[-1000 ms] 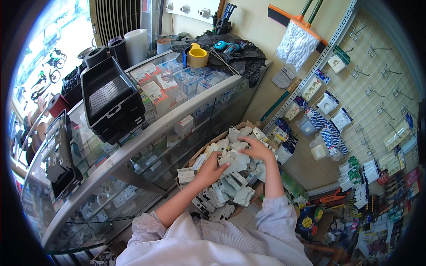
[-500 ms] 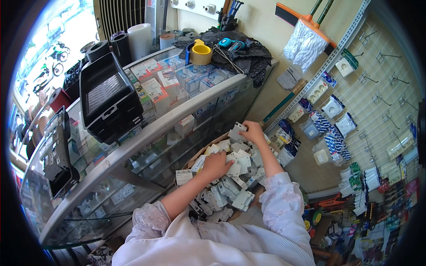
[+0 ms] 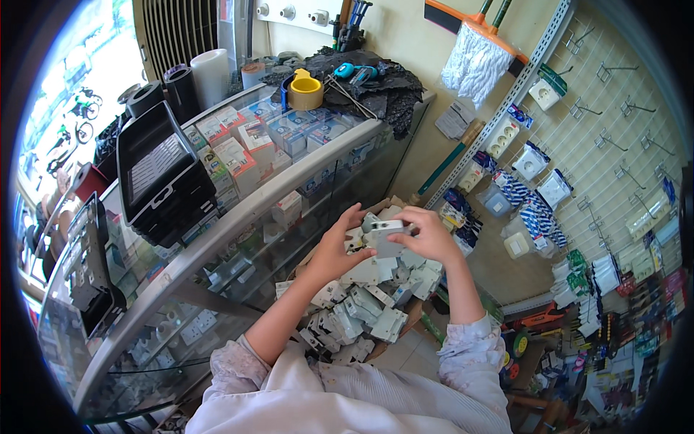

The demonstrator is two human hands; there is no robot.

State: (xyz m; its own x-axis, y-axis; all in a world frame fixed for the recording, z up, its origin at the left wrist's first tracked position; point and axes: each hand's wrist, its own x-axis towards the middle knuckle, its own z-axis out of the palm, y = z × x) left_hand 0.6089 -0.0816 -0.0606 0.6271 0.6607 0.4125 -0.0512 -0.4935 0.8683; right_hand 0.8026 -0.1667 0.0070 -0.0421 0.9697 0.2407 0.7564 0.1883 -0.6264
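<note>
Right hand [image 3: 431,239] pinching 1 white block [image 3: 388,245]; left hand [image 3: 335,251] spread beside it, contact unclear. Pile [image 3: 363,307] below: 20+ blocks, overlapping.

A stack of black rectangular plastic trays [image 3: 168,194] stands on a glass-topped, metal-edged surface [image 3: 168,278], with a yellow ring-shaped roll [image 3: 306,91] near crumpled black plastic sheeting [image 3: 402,103]. A white string mop head [image 3: 476,69] hangs left of a pale wire-grid rack [image 3: 607,105] bearing white wall sockets [image 3: 531,163].

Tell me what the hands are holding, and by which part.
The right hand grips a white block-shaped electrical module by its right end, between thumb and fingers. The left hand, open beside it, appears to hold nothing.
</note>
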